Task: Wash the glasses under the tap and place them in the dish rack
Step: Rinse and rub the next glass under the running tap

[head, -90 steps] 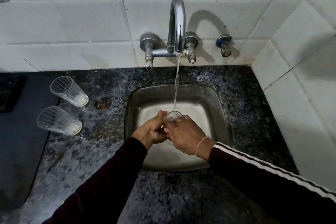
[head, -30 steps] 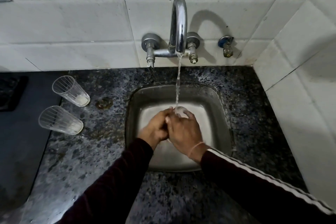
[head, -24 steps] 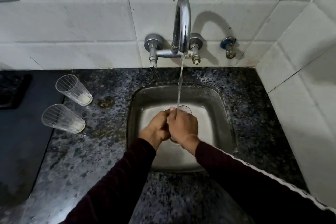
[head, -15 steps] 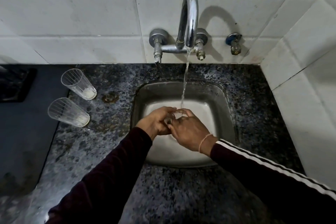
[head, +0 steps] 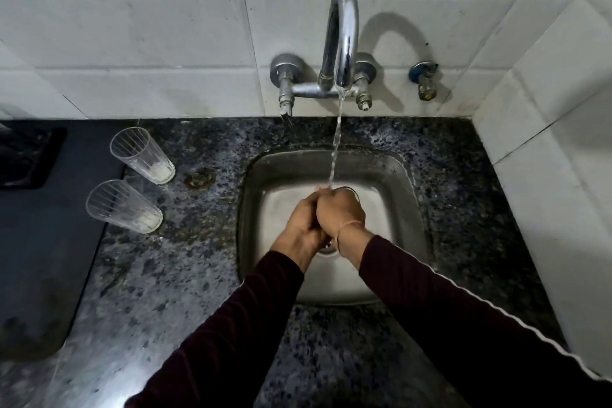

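Observation:
Over the steel sink (head: 407, 202), my left hand (head: 303, 225) and my right hand (head: 339, 212) are pressed together around a clear glass (head: 352, 190). Only a sliver of its rim shows past my right knuckles. Water runs from the chrome tap (head: 342, 40) straight onto my fingers and the glass. Two more ribbed clear glasses stand on the counter to the left of the sink: a far glass (head: 140, 154) and a near glass (head: 122, 207), each with white residue at the bottom.
A dark speckled granite counter (head: 172, 275) surrounds the sink. A dark mat (head: 43, 242) covers the counter's left part. White tiled walls close the back and the right side. A small valve (head: 425, 81) sticks out of the wall to the right of the tap.
My right hand has turned over the glass, so its back now covers the rim. Both hands stay under the water stream. The two glasses on the counter have not moved.

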